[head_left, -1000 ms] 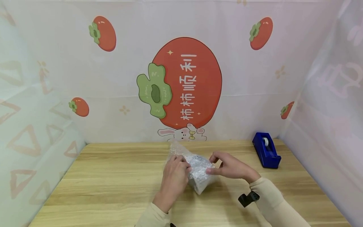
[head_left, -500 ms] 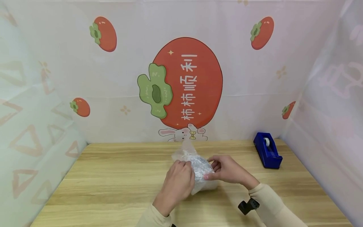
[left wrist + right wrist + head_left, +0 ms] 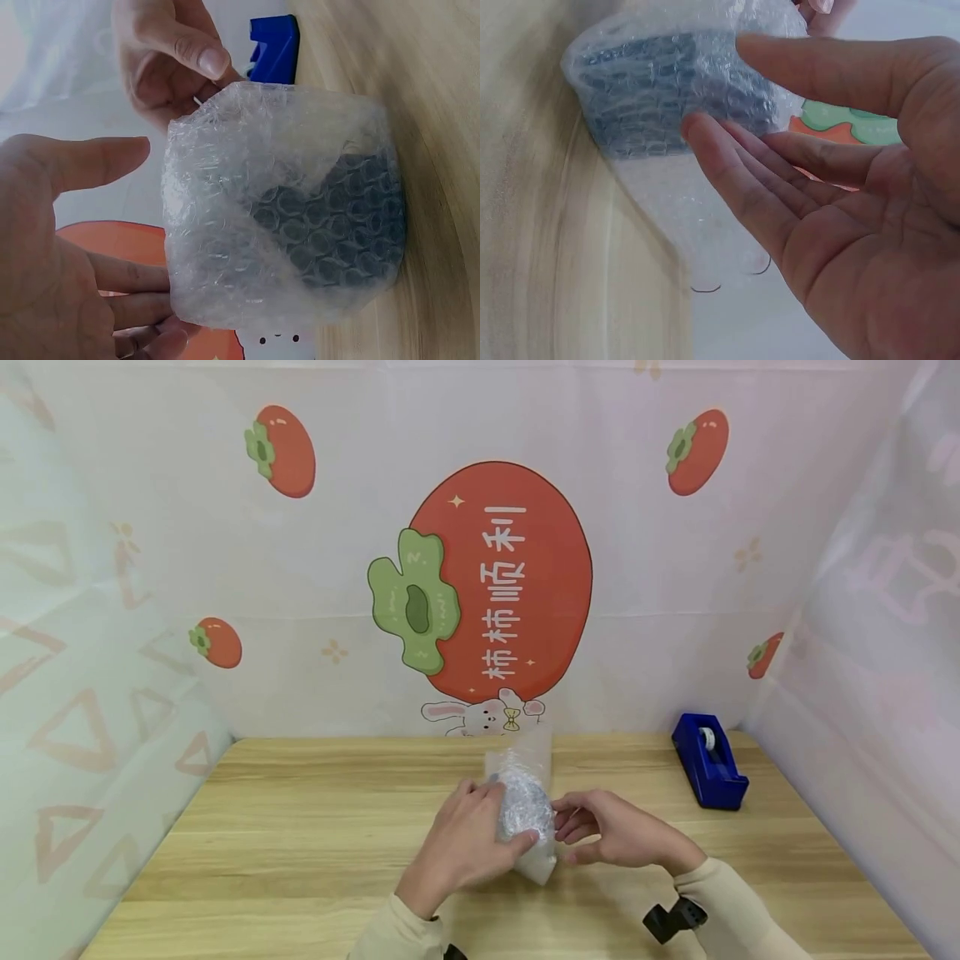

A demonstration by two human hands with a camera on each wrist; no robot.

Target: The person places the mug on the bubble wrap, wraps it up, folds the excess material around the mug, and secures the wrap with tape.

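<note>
in the head view, the bubble-wrapped bundle (image 3: 527,807) sits on the wooden table (image 3: 300,827) between the hands; the left hand (image 3: 467,839) touches it, thumb spread wide from fingers, the right hand (image 3: 630,832) just beside. in the left wrist view, the left thumb is off the bundle. in the right wrist view, the right hand's thumb and fingers stand apart; whether they touch it, i cannot tell.
</note>
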